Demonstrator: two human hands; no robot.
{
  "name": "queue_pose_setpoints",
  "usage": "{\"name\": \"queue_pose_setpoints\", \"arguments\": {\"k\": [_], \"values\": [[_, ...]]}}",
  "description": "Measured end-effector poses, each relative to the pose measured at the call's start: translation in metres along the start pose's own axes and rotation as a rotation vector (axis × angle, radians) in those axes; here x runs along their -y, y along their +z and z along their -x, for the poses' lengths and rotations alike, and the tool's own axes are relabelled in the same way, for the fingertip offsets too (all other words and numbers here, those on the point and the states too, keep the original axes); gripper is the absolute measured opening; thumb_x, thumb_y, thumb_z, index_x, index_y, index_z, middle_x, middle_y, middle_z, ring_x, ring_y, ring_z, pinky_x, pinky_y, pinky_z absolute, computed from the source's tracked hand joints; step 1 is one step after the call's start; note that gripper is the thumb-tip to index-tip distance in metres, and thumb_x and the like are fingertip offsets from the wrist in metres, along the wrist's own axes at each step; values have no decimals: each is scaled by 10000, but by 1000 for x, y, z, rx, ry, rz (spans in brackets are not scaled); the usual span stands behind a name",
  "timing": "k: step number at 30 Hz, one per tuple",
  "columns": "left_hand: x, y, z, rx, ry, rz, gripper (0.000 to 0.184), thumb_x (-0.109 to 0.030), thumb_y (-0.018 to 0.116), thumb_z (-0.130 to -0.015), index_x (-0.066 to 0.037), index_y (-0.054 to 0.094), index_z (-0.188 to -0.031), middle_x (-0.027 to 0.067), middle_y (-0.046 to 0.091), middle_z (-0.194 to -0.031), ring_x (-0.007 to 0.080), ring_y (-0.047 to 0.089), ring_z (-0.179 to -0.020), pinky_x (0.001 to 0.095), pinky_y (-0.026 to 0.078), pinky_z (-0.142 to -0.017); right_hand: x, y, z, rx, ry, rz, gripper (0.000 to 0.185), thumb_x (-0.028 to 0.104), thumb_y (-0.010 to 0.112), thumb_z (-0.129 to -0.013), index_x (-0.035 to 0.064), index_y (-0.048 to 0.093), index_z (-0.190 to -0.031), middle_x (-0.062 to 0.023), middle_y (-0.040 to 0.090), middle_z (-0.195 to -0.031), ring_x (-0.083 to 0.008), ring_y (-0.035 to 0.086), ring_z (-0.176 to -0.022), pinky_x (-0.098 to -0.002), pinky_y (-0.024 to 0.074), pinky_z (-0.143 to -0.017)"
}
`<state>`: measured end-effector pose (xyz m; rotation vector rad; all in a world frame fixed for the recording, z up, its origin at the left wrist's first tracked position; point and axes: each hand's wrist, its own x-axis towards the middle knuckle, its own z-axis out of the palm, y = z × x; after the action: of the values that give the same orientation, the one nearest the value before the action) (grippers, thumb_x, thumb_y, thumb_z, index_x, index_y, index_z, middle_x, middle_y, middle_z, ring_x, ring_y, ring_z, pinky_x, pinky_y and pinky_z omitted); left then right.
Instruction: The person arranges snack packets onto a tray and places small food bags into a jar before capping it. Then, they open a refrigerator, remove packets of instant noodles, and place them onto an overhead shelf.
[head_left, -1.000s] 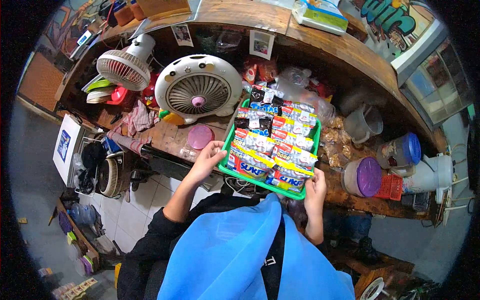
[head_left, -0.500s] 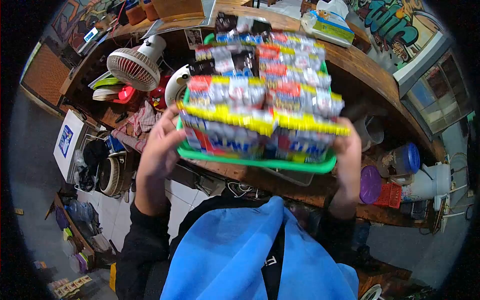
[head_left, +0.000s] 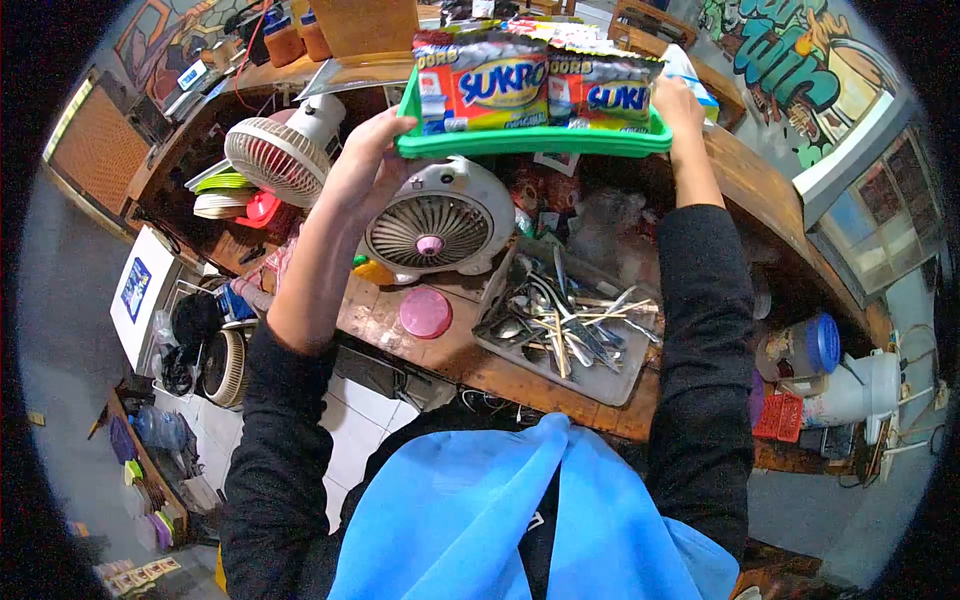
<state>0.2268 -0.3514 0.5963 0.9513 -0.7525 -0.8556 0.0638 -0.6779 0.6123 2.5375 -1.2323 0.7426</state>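
Note:
Both arms reach forward, holding up a green plastic tray above the back of the counter. Snack packets fill it, and a red and black "Sukro" packet faces me beside a similar packet. My left hand grips the tray's left end, its thumb against the rim. At the right end, my right hand is closed around the side, with its fingers partly hidden behind the tray and packets. More packets behind the front pair are only partly visible.
Below the tray stand a white fan, a pink round lid and a grey tray of cutlery. Another fan is at left. A curved wooden ledge runs along the right, near a blue-lidded container.
Both hands have carried the green tray forward and up, away from my body. It now appears nearly edge-on, uncovering the fan, pink lid and cutlery tray beneath.

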Motion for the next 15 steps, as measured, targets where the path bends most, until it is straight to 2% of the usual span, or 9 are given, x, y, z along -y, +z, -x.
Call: {"name": "queue_pose_setpoints", "arguments": {"k": [2,4,6,7,8,9,10,12,15], "values": [[-6,2,-14,-30,-69,22,365,-123,475,-797,50,422,-1113,142,520,-1045,211,521,-954,350,424,-877,-19,19,3,-67,-44,-113,226,265,514,-755,194,570,-962,-170,524,-1032,-323,557,-871,-437,451,-712],[-5,5,-34,-41,-84,82,362,-112,482,-795,79,407,-1093,164,504,-1047,232,519,-953,367,416,-897,-35,19,4,-77,-41,-59,188,246,505,-755,138,580,-889,-181,547,-976,-325,554,-864,-423,451,-715],[-2,7,-54,-42,-103,99,346,-105,484,-794,100,397,-1059,180,492,-1041,241,521,-952,371,427,-899,-62,7,6,-7,-160,19,158,215,543,-734,97,583,-831,-181,573,-895,-325,555,-847,-404,449,-721],[2,6,-65,-73,-118,57,366,-117,501,-783,104,403,-1057,183,503,-1027,247,530,-932,359,434,-890,-70,-13,15,101,-143,-46,157,181,608,-690,73,579,-800,-179,587,-843,-320,560,-836,-390,449,-717],[5,6,-74,-102,-133,17,385,-130,519,-772,108,410,-1055,185,514,-1012,253,540,-912,347,440,-880,-80,-27,23,171,-95,-100,198,106,655,-651,63,577,-828,-178,585,-874,-309,570,-825,-380,453,-714],[5,7,-78,-46,-145,20,327,-119,518,-763,91,431,-998,174,520,-963,256,546,-886,342,472,-846,-91,-38,35,129,-162,-194,191,34,637,-667,39,568,-845,-170,587,-877,-279,586,-812,-357,459,-711],[7,6,-87,-41,-148,26,327,-119,518,-763,91,431,-998,174,520,-963,256,546,-886,342,472,-846,-101,-46,43,198,-118,-302,199,-19,618,-678,16,551,-862,-156,589,-876,-252,594,-812,-338,459,-722],[11,-2,-106,-159,-239,-57,276,-128,527,-758,64,448,-940,151,524,-909,240,555,-861,328,501,-805,-122,-48,57,224,-104,-333,204,-16,607,-694,7,528,-881,-149,592,-881,-244,595,-828,-337,456,-728],[7,-17,-124,-149,-286,-69,238,-77,501,-766,86,411,-915,172,496,-917,242,555,-854,396,489,-832,-107,-73,86,157,-15,-337,202,11,589,-719,3,510,-905,-152,589,-906,-260,587,-853,-342,449,-738]]}}
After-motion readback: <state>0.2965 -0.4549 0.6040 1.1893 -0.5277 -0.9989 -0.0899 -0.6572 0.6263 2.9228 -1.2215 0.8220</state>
